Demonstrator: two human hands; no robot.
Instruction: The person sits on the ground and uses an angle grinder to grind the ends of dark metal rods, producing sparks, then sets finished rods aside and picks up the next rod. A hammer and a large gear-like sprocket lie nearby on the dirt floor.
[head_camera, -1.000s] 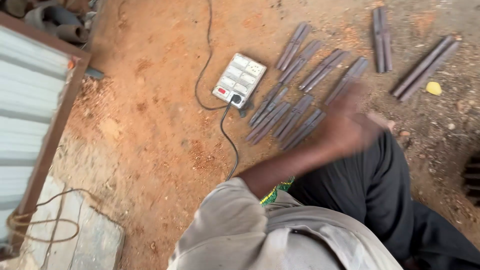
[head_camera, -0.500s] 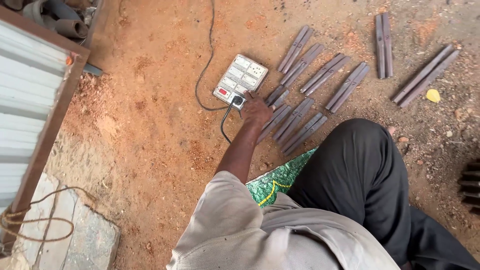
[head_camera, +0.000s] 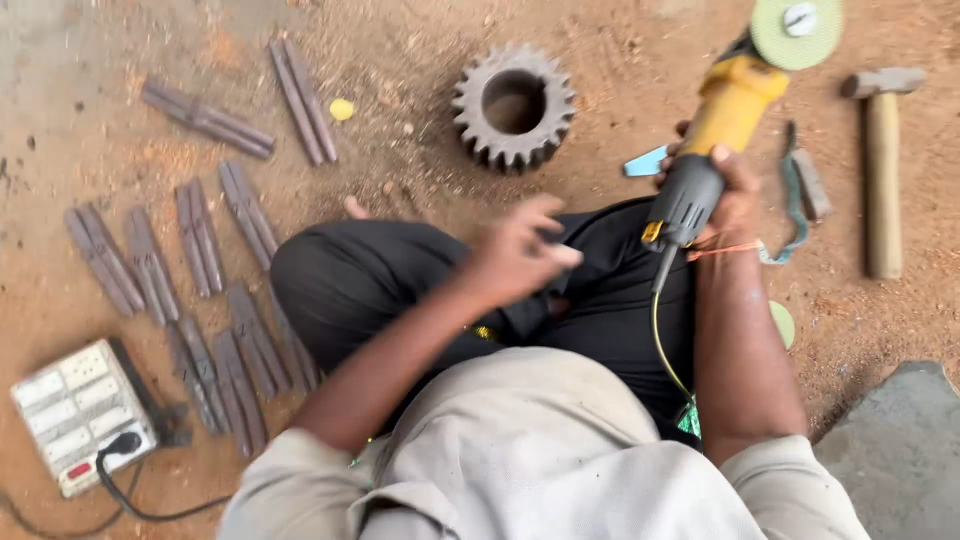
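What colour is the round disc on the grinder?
The disc is pale green, seen in the head view.

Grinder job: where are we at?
Done: a plug sits in the power strip. In hand: right hand grips the grinder, left hand hovers empty above the lap. Left: disc touches nothing; metal bars and gear lie on the dirt.

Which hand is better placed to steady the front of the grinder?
Left. The left hand hangs free above the lap, while the right hand already grips the yellow angle grinder by its rear body.
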